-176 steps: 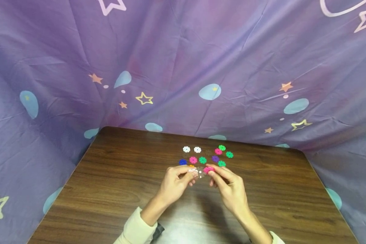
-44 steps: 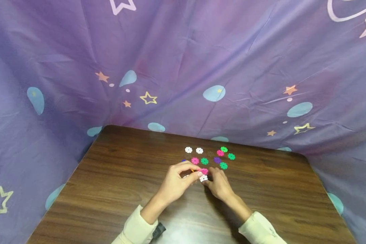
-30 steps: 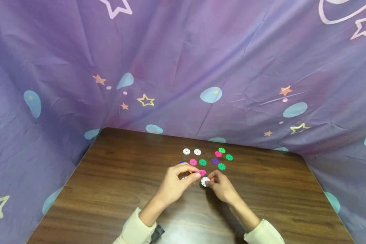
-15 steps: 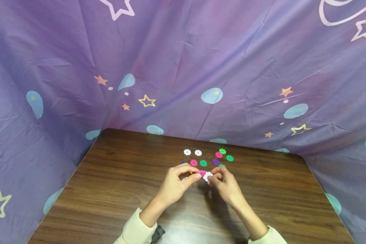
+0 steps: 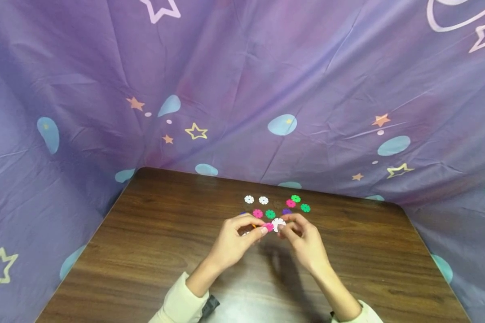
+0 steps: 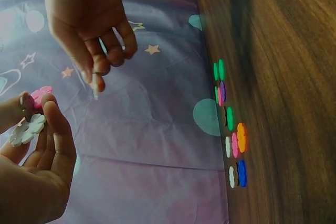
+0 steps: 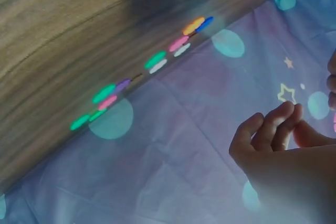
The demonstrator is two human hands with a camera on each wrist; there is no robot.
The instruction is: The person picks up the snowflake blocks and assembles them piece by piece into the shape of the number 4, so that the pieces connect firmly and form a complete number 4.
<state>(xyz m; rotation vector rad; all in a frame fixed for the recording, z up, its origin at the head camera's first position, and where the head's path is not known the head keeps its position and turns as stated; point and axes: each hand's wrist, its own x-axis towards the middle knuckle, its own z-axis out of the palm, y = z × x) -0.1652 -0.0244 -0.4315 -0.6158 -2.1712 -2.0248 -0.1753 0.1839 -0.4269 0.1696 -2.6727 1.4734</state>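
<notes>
My left hand [image 5: 231,240] pinches a small cluster of joined flower-shaped plastic discs above the table. In the left wrist view the cluster shows a white disc [image 6: 27,129], a brown disc [image 6: 27,106] and a pink disc [image 6: 41,96]. Thumb and fingertips of my right hand [image 5: 307,242] pinch a separate white disc [image 5: 278,224], which overlaps the pink one in the head view. Seen edge-on from the left wrist, that separate disc stands apart from the cluster. The right wrist view shows the right hand's curled fingers [image 7: 273,129], its disc hidden.
Beyond the hands, loose discs lie on the brown wooden table [image 5: 165,224]: two white [image 5: 249,199], several green [image 5: 270,214], pink [image 5: 257,213], purple [image 5: 286,211], orange [image 6: 241,137] and blue [image 6: 242,173]. A purple patterned cloth [image 5: 226,89] hangs behind and beside the table.
Earlier my right hand held the pink disc by the brown and white ones; the left now holds them. The right hand has since brought a white disc up and right, beside the pink one.
</notes>
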